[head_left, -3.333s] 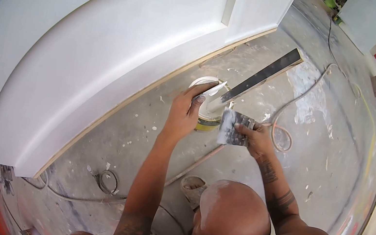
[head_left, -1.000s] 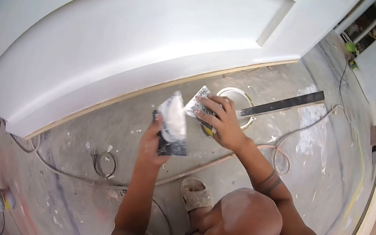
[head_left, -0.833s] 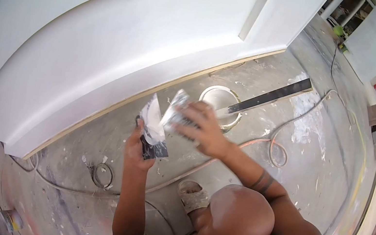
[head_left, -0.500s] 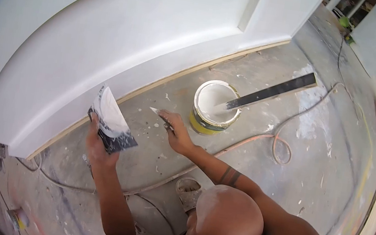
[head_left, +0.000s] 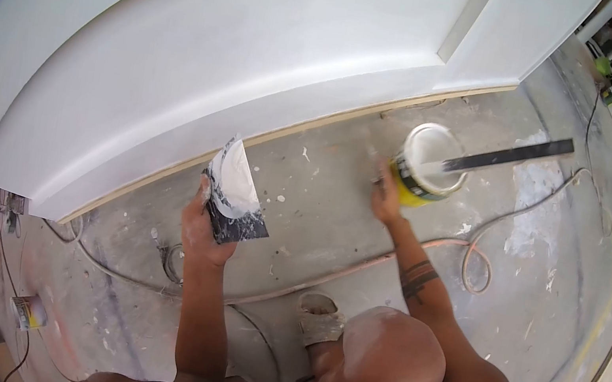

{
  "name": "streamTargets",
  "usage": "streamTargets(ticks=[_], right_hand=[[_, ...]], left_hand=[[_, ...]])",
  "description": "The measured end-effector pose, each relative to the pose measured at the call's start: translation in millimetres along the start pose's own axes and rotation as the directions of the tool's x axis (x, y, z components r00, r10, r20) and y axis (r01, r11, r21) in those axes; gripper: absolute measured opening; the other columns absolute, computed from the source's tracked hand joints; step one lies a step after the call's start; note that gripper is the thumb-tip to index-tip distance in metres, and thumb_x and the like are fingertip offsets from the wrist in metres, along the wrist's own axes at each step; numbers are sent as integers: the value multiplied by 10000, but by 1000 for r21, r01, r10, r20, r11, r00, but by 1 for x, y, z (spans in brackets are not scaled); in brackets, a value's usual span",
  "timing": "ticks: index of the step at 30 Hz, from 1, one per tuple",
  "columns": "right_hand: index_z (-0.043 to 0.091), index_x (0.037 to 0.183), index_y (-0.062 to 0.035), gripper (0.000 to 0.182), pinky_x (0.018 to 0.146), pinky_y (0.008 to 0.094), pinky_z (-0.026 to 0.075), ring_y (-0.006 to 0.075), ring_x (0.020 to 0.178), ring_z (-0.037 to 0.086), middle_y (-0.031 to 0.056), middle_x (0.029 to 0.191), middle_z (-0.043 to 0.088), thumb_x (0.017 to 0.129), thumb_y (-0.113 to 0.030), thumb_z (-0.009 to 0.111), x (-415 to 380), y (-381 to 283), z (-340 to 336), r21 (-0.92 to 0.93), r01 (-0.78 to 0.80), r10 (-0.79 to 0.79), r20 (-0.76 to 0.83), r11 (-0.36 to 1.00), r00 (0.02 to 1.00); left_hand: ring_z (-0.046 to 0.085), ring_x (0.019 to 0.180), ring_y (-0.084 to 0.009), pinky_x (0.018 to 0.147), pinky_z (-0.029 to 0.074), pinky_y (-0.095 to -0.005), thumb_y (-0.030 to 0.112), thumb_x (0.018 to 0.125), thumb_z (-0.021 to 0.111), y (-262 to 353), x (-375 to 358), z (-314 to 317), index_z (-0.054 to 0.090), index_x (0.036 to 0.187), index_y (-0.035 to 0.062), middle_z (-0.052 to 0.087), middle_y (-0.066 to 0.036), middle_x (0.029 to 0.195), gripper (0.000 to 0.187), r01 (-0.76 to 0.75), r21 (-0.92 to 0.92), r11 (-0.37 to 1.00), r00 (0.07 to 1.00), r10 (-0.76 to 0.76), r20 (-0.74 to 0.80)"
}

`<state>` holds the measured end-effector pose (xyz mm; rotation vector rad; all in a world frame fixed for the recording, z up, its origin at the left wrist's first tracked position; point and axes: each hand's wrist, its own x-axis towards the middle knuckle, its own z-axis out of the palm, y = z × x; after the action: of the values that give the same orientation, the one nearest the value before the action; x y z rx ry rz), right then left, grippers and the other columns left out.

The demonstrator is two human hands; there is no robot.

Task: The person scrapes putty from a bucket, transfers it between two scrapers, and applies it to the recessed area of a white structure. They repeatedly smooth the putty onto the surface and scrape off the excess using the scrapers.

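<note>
My left hand (head_left: 210, 228) grips a broad black filling blade (head_left: 248, 228), its face loaded with smooth white filler (head_left: 236, 180). Against the side of the paint bucket (head_left: 411, 185) is my right hand (head_left: 386, 197), closed around a small putty knife whose blade is smeared by motion. The bucket is yellow and dark green, tilted, with a white-coated rim and white filler inside. A long dark flat stick (head_left: 515, 156) leans out of it to the right.
A white panelled wall (head_left: 262, 64) with a pale wooden strip (head_left: 316, 125) at its base runs along the far side. A hose (head_left: 308, 275) crosses the stained concrete floor (head_left: 318, 217) and loops at the right. My bent knee (head_left: 392, 357) is close by.
My right hand has moved right and up to the bucket, which has shifted and tilted with its stick. My left hand still holds the loaded blade. The whole view has shifted.
</note>
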<state>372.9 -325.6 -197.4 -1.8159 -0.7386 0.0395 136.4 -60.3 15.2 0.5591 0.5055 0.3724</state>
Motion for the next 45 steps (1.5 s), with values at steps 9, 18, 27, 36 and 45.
streamTargets(ticks=[9, 18, 27, 36, 45], right_hand=[[450, 1395, 0, 418, 968, 360, 498, 203, 1143, 586, 114, 1285, 570, 1032, -196, 518, 19, -33, -50, 643, -103, 399, -334, 759, 854], [593, 1113, -34, 249, 518, 264, 531, 131, 641, 671, 33, 818, 691, 911, -175, 628, 3, -240, 12, 706, -696, 580, 514, 132, 632], [562, 1195, -44, 278, 606, 332, 552, 160, 800, 690, 62, 960, 690, 944, -160, 595, 0, -254, 26, 792, -610, 533, 517, -1, 670], [380, 1427, -16, 484, 807, 394, 593, 242, 935, 685, 132, 1088, 647, 985, -118, 550, 151, -217, -83, 722, 66, 197, -274, 689, 941], [557, 1269, 32, 361, 686, 368, 565, 221, 825, 656, 140, 953, 659, 932, -95, 579, 325, -171, -190, 137, 128, -40, -516, 982, 855]], left_hand=[[616, 1136, -196, 1001, 496, -371, 363, 1040, 460, -29, 6, -40, 489, 1347, 28, 613, -75, 1281, 455, -74, -260, 963, 993, 94, 65], [561, 1227, -238, 1021, 453, -397, 254, 1058, 444, -74, 13, -78, 529, 1324, 18, 582, -138, 1318, 365, -269, 589, 762, 958, 275, 81], [580, 1209, -373, 1044, 427, -406, -145, 817, 421, -48, 1, 0, 561, 1316, -4, 585, -230, 1295, 538, -668, 744, -26, 694, 342, 634], [623, 1104, -250, 959, 501, -385, 229, 1048, 477, -94, 5, -65, 564, 1244, 11, 621, -154, 1246, 306, -305, 654, 692, 934, 353, 62], [604, 1143, -246, 967, 539, -421, 318, 1018, 526, -97, -19, -48, 495, 1312, 39, 585, -99, 1282, 407, -34, 120, 992, 996, 44, -82]])
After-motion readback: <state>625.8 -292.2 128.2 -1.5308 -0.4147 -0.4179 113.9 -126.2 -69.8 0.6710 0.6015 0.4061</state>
